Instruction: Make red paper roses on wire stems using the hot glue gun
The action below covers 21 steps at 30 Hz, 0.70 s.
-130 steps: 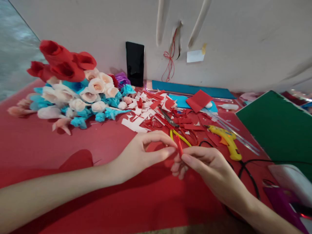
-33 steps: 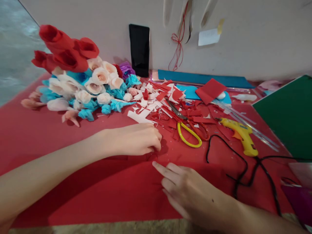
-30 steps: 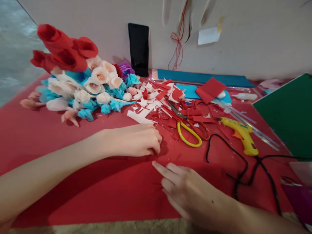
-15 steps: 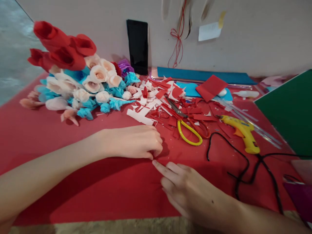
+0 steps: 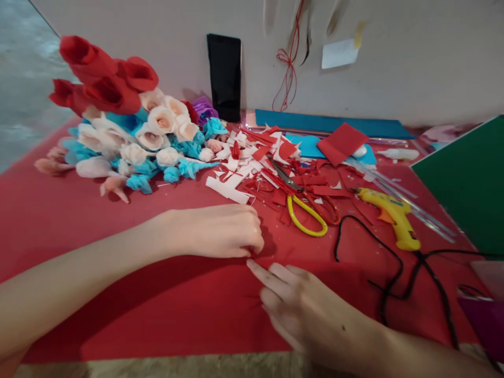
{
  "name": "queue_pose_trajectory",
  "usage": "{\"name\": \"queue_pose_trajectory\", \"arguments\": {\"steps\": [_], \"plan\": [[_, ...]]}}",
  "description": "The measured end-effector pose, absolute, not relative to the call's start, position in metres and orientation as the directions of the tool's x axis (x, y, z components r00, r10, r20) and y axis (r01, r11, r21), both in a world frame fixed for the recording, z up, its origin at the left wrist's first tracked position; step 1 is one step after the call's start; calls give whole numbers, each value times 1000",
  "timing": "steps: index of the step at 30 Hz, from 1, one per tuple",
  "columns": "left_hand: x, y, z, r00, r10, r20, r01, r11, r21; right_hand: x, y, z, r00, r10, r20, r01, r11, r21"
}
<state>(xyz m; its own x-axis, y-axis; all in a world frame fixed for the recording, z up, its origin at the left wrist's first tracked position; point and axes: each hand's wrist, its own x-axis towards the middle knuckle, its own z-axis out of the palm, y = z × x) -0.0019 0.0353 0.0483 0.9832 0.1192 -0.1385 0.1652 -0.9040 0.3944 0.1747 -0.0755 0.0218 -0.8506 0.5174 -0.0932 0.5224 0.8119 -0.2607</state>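
Note:
My left hand is closed, its fingers curled under and its thumb side low on the red surface. My right hand reaches in from the lower right, its index finger stretched toward the left fingertips and nearly touching them. The other right fingers bend inward, and its thumb is hidden. Both sets of fingertips meet along the upper edge of a darker red area, seemingly a sheet, at the front of the table. Whatever lies between the fingers is too small or covered to make out. Yellow-and-red-handled scissors lie open just beyond.
Red, cream and blue paper flowers are heaped at the left. Red and white scraps cover the middle. A yellow glue gun with a black cord lies right. A dark phone leans on the wall.
Both hands keep almost the same position. The whole view has shifted very slightly; nothing on the table has visibly moved.

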Motion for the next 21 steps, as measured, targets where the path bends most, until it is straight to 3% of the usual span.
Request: {"name": "queue_pose_trajectory", "arguments": {"steps": [21], "plan": [[-1,34,49,985,118,-125,158,-906,392,174,-77,22,-854,511,-97,518,820,-244]]}}
